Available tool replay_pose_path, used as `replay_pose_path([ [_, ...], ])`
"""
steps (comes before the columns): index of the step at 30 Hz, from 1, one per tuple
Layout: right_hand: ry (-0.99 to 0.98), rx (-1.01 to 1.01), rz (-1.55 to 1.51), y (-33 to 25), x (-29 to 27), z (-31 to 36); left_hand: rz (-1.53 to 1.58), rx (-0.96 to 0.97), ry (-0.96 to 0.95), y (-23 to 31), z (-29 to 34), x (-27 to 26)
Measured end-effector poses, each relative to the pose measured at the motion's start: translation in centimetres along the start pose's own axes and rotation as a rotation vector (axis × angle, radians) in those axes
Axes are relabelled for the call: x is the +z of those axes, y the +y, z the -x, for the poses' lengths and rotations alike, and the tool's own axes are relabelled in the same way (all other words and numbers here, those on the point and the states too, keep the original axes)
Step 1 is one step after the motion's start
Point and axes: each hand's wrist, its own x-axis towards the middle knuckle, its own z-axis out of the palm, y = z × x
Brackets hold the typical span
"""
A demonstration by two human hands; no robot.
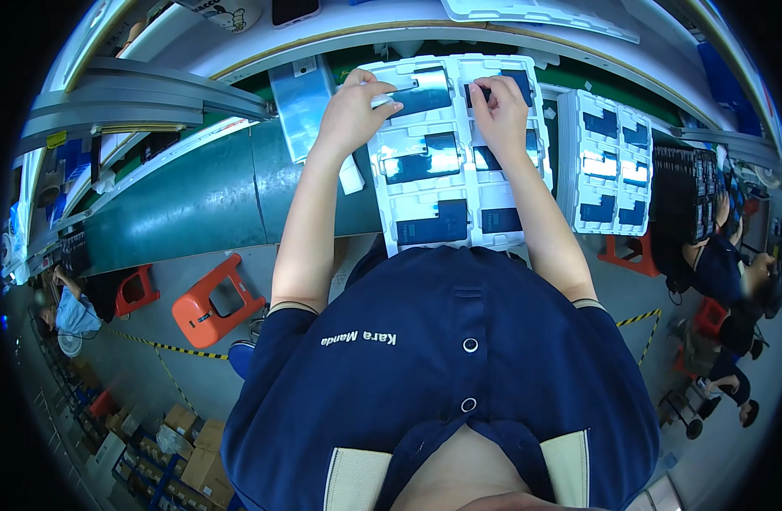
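Note:
A white molded tray (pixel 376 183) lies on the bench in front of me. Its compartments hold dark, flat rectangular packs that look like phone batteries, among them a pack with a shiny face (pixel 425 95) at the far left. My left hand (pixel 350 117) is closed over the tray's far left corner, pinching a small white piece (pixel 381 100) beside that shiny pack. What this piece is, I cannot make out. My right hand (pixel 500 119) bends over the far right compartment, thumb and fingers drawn together near a dark pack (pixel 517 83). Whatever its fingertips hold is hidden.
To the right stands a stack of similar loaded trays (pixel 570 162), with black trays (pixel 685 192) beyond. Clear plastic sheets or bags (pixel 301 98) lie left of my tray on the green bench (pixel 186 200). A metal rail (pixel 152 98) crosses the far left. An orange stool (pixel 208 311) stands below.

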Motion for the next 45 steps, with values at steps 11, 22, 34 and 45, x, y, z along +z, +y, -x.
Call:
replay_pose_path([
  [11, -0.019, 0.021, 0.025, -0.4, -0.2, 0.1, 0.041, 0.107, 0.137, 1.3, 0.6, 0.3],
  [22, -0.118, 0.654, -1.005, -6.9, -1.5, 3.7, 1.439, -0.222, 0.115, 9.3, 2.0, 3.5],
  [34, 0.007, 0.723, -1.112, 1.2, -5.4, 0.0, 1.571, -0.312, 0.210, 12.0, -2.1, 4.7],
  [45, -0.063, 0.704, -0.960, 10.0, -9.0, -3.6, -0.170, -0.082, -0.175, 11.1, -4.8, 5.2],
])
